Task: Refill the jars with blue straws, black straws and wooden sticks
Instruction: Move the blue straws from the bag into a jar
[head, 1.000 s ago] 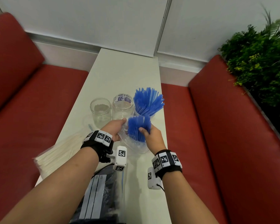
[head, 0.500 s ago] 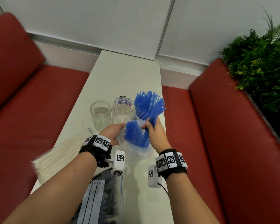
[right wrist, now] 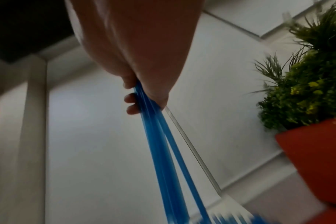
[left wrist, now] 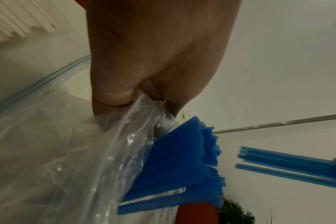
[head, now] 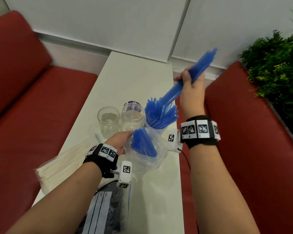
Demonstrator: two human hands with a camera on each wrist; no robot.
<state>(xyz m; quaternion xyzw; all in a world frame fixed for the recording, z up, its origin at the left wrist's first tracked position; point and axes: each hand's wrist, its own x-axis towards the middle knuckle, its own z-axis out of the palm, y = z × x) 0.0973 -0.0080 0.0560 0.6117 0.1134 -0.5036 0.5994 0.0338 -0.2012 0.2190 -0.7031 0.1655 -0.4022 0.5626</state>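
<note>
My right hand [head: 189,78] is raised above the table and grips a bunch of blue straws [head: 195,71] near its middle; the same bunch of blue straws [right wrist: 155,136] runs down from its curled fingers in the right wrist view. Below stands a jar full of blue straws [head: 161,115]. My left hand [head: 120,139] pinches the rim of a clear plastic bag [head: 147,157] that holds more blue straws [head: 143,144]; the pinch on the clear plastic bag [left wrist: 125,128] shows in the left wrist view. Two empty glass jars [head: 108,120] [head: 132,118] stand to the left.
A pack of pale sticks [head: 61,164] lies at the table's left edge. A zip bag of black straws [head: 107,210] lies near me. Red bench seats [head: 32,115] flank the narrow white table [head: 134,78]. A green plant [head: 276,71] stands at the right.
My right hand has pulled a bunch of blue straws out of the bag and lifted it up and to the right, above the filled jar. The left hand still holds the bag.
</note>
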